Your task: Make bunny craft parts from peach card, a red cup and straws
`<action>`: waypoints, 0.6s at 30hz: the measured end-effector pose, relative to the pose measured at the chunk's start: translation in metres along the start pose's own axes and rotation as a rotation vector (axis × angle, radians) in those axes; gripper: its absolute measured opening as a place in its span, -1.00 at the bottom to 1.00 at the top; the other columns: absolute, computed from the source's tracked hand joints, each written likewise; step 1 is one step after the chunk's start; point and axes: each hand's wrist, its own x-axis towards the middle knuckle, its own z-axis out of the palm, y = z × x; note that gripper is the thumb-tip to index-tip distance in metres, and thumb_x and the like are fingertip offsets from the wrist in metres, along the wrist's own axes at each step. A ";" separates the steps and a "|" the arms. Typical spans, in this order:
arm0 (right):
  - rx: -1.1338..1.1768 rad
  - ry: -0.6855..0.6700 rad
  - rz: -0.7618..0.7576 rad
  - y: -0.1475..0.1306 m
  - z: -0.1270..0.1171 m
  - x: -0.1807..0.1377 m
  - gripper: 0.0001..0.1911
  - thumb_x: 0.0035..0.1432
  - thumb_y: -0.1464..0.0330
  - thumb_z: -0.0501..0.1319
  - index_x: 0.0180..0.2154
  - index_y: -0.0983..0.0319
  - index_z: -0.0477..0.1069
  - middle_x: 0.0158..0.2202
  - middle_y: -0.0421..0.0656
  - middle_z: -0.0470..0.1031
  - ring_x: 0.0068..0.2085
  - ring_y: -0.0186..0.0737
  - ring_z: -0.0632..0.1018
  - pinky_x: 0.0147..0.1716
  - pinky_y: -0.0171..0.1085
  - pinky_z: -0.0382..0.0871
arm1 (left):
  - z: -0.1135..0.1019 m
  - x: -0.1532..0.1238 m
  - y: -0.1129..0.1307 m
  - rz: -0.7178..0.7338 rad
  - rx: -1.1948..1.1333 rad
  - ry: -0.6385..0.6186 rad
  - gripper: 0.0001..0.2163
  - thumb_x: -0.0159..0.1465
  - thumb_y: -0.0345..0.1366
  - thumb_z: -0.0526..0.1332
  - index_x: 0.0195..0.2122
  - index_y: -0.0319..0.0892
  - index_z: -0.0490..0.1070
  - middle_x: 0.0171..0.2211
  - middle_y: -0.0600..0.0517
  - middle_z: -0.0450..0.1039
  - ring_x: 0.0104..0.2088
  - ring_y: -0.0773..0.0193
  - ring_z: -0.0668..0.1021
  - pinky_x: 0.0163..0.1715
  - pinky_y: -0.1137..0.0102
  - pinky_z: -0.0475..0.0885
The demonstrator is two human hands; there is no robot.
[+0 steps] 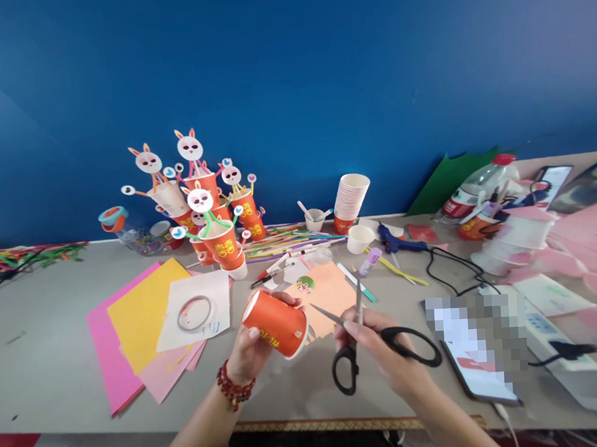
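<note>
My left hand [250, 353], with a beaded bracelet at the wrist, grips an orange-red paper cup [278, 322] lying on its side above the table. The cup's rim faces the lower right, or it may be the base; I cannot tell which end is open. In my right hand [377, 339] is a pair of black-handled scissors [351, 327]. Their blades are spread and point up and left, a short gap from the cup. Beneath lies peach paper [332, 288] bearing a small green round picture [306, 285].
Rabbit-faced cup figures [223, 244] stand at the back left. Coloured paper [134, 325] and a tape roll [194, 314] lie left. A cup stack [351, 197], glue gun [399, 241], phone [475, 354], power strip [549, 337] and bottle [477, 187] are towards the right.
</note>
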 end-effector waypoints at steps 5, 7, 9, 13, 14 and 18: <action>0.174 0.149 -0.020 0.009 0.023 0.000 -0.67 0.16 0.10 0.25 -0.41 0.23 0.51 -0.41 -0.11 0.54 -0.32 -0.17 0.54 -0.29 -0.25 0.44 | 0.002 -0.001 -0.006 0.139 -0.015 0.013 -0.49 0.04 -0.01 0.33 0.02 0.07 0.30 0.00 -0.05 0.39 0.21 -0.17 0.30 0.13 -0.05 0.30; 0.241 0.147 0.032 0.012 0.030 0.000 -0.68 0.11 0.09 0.31 -0.41 0.23 0.51 -0.40 -0.13 0.54 -0.33 -0.18 0.54 -0.30 -0.27 0.45 | 0.002 -0.002 -0.007 0.187 -0.012 0.027 -0.48 0.02 -0.03 0.36 0.00 0.06 0.31 0.02 -0.06 0.37 0.23 -0.20 0.26 0.13 -0.05 0.30; 0.324 0.116 0.082 0.016 0.036 0.000 -0.69 0.09 0.10 0.34 -0.40 0.23 0.50 -0.42 -0.16 0.52 -0.36 -0.21 0.53 -0.33 -0.28 0.46 | 0.002 -0.003 -0.008 0.219 0.005 0.040 -0.47 0.00 -0.04 0.38 0.00 0.05 0.31 0.04 -0.07 0.37 0.23 -0.21 0.26 0.13 -0.06 0.29; 0.485 0.099 0.134 0.023 0.046 0.000 -0.73 0.03 0.15 0.40 -0.38 0.21 0.52 -0.41 -0.19 0.49 -0.39 -0.26 0.48 -0.42 -0.33 0.44 | 0.002 -0.006 -0.009 0.222 0.016 0.038 -0.45 0.00 -0.05 0.40 0.02 0.07 0.30 0.12 -0.08 0.33 0.23 -0.17 0.29 0.15 -0.01 0.29; 0.528 0.120 0.152 0.023 0.048 0.001 -0.73 -0.02 0.16 0.43 -0.37 0.20 0.53 -0.40 -0.20 0.48 -0.39 -0.27 0.48 -0.44 -0.35 0.43 | 0.001 -0.007 -0.009 0.218 0.014 0.035 -0.44 0.01 -0.06 0.40 0.03 0.08 0.29 0.14 -0.08 0.32 0.23 -0.17 0.29 0.14 0.00 0.29; 0.647 0.190 0.237 0.022 0.051 0.003 -0.65 -0.19 0.18 0.52 -0.39 0.21 0.52 -0.44 -0.23 0.46 -0.45 -0.32 0.44 -0.52 -0.38 0.36 | -0.003 -0.012 -0.013 0.190 0.006 0.023 -0.41 0.00 -0.10 0.42 0.06 0.09 0.27 0.16 -0.09 0.29 0.22 -0.19 0.30 0.12 -0.01 0.31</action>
